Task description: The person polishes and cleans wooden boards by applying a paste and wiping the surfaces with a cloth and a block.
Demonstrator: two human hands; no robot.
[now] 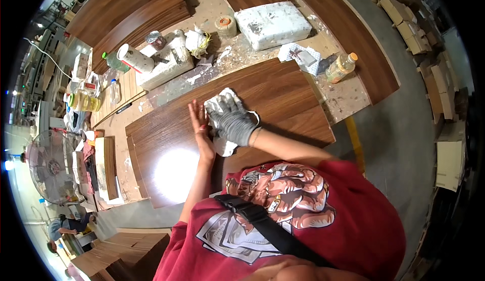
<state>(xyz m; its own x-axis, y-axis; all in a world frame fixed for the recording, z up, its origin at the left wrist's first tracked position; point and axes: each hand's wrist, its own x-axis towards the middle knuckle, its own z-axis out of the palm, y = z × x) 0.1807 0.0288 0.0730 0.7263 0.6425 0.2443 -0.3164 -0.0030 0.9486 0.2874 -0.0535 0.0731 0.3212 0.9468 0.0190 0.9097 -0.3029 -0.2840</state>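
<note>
A brown wood-grain board (275, 91) lies across the table in front of me. My right hand (233, 122), in a grey knit glove, presses a crumpled white cloth (226, 147) against the board's surface, its fingers spread over the cloth. Just left of it is my left hand (200, 134), bare and turned on edge, with its fingers stretched out and nothing visible in them. It is close against the cloth's left side; whether it touches the cloth I cannot tell. A bright glare covers part of the board near my left forearm.
Paint-spattered white blocks (273, 26) stand behind the board, with a tape roll (226, 27) and a white cup (135, 59). An orange-capped bottle (342, 68) stands at the right. More brown boards (353, 43) lie around. A fan (53, 167) is at the left.
</note>
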